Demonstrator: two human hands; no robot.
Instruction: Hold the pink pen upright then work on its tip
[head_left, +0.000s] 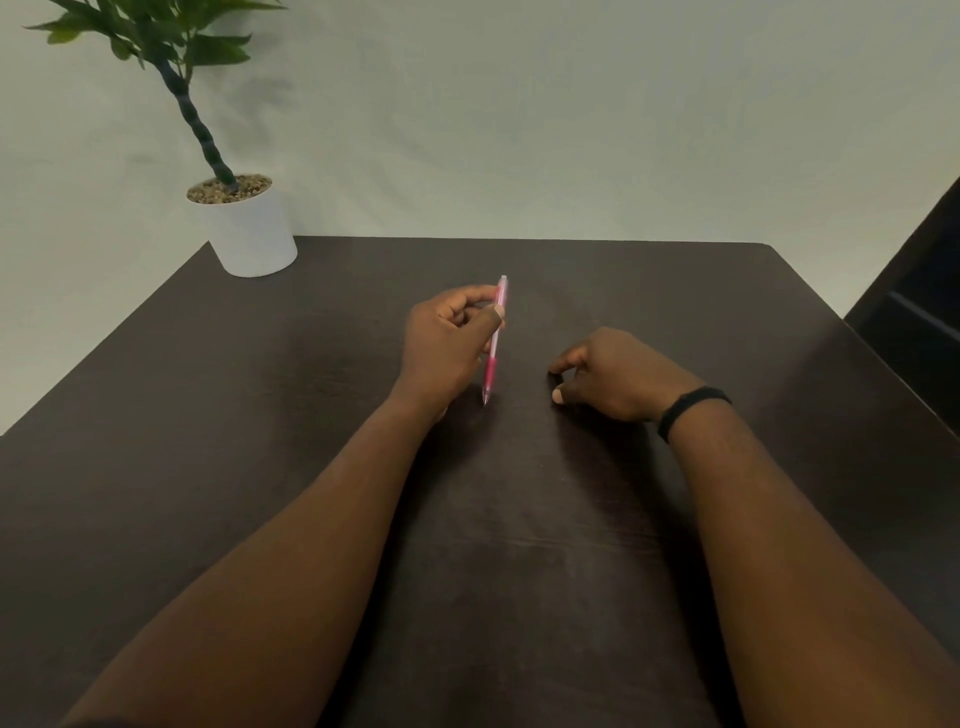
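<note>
The left hand (447, 348) pinches a translucent pink plastic pen (493, 343), partly hiding its barrel; the right hand (613, 376) rests loosely curled and empty on the dark wooden table (519, 545).

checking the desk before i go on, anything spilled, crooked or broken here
Nothing stands out. The left hand holds a pink pen tip down on the dark table; the right hand rests beside it, holding nothing. The potted plant stands upright at the far left corner.

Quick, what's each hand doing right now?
Left hand: holds the pink pen pinched in its fingers, tip pointing down at the table.
Right hand: holds nothing, fingers loosely curled, resting on the table.
</note>
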